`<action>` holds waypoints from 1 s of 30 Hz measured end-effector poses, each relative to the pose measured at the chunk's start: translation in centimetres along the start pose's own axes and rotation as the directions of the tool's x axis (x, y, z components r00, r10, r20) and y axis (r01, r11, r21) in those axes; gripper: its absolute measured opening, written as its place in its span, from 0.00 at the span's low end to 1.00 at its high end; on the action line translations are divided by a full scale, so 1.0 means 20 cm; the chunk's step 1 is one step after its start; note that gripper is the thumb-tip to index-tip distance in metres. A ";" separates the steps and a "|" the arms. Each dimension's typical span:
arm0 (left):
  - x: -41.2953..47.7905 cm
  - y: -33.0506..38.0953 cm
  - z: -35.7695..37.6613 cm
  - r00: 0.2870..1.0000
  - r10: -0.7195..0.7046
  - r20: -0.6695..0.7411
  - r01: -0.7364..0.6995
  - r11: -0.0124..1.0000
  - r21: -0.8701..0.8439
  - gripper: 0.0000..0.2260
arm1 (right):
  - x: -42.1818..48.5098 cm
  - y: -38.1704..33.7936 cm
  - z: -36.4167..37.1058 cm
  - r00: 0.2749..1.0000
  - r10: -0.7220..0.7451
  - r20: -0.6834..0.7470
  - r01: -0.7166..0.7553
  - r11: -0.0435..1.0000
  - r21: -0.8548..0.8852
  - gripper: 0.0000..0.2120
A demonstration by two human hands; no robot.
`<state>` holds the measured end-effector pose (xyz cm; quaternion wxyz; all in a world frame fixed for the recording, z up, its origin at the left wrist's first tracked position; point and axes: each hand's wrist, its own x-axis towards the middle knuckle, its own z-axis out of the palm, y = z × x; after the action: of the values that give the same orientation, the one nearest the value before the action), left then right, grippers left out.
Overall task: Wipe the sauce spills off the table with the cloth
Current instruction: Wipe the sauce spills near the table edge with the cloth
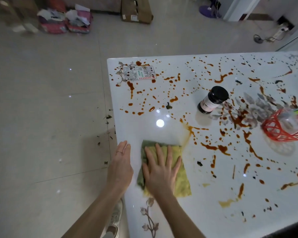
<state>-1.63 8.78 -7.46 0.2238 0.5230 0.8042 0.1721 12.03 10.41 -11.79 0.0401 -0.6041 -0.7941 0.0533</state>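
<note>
A yellow-green cloth [182, 181] lies flat near the left edge of the glossy white table [170, 117]. My right hand [160, 169] presses flat on the cloth, fingers spread. Held edge-on, my left hand [121, 164] rests at the table's left edge beside the cloth, fingers together and holding nothing. Orange-brown sauce spills [215, 148] dot and streak most of the tabletop to the right of and beyond the cloth. A pale smeared trail [186, 140] runs from the cloth's far right corner up to the spills.
A dark-lidded jar [213, 100] stands mid-table. A red wire basket [285, 127] sits at the right edge, and a printed card [139, 73] lies at the far left corner. Small dark scraps [168, 105] lie on the table and on the floor [41, 117] to the left.
</note>
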 end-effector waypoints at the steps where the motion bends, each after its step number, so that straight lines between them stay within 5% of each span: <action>1: 0.00 0.00 0.00 1.000 0.001 0.004 -0.001 1.000 0.002 0.28 | 0.09 0.03 0.00 0.999 0.040 0.002 -0.040 0.999 -0.002 0.23; 6: -0.01 -0.02 -0.02 0.999 0.027 0.031 -0.027 1.000 0.006 0.29 | 0.17 0.06 0.00 0.990 0.142 0.007 -0.142 0.990 0.013 0.24; 13: 0.00 0.00 -0.02 0.999 0.005 0.033 -0.004 1.000 -0.026 0.30 | -0.30 -0.05 -0.02 0.999 -0.038 0.020 0.037 0.999 0.034 0.23; 18: 0.00 -0.02 -0.02 0.999 0.024 0.041 -0.023 1.000 -0.009 0.30 | -0.12 -0.14 0.00 0.996 0.092 0.013 -0.093 0.995 0.030 0.23; 26: -0.08 0.04 0.04 0.996 0.087 -0.036 -0.085 0.994 0.063 0.28 | -0.62 0.17 -0.06 0.933 -0.360 -0.008 0.360 0.931 0.061 0.25; 30: -0.16 0.08 0.12 0.986 0.161 -0.038 -0.158 0.984 0.079 0.26 | -0.40 0.52 -0.07 0.995 -0.095 0.012 0.095 0.995 -0.033 0.26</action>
<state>2.10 6.55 -8.04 0.1715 0.5901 0.7703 0.1702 24.32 5.53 -11.77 0.0283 -0.5661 -0.8228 0.0412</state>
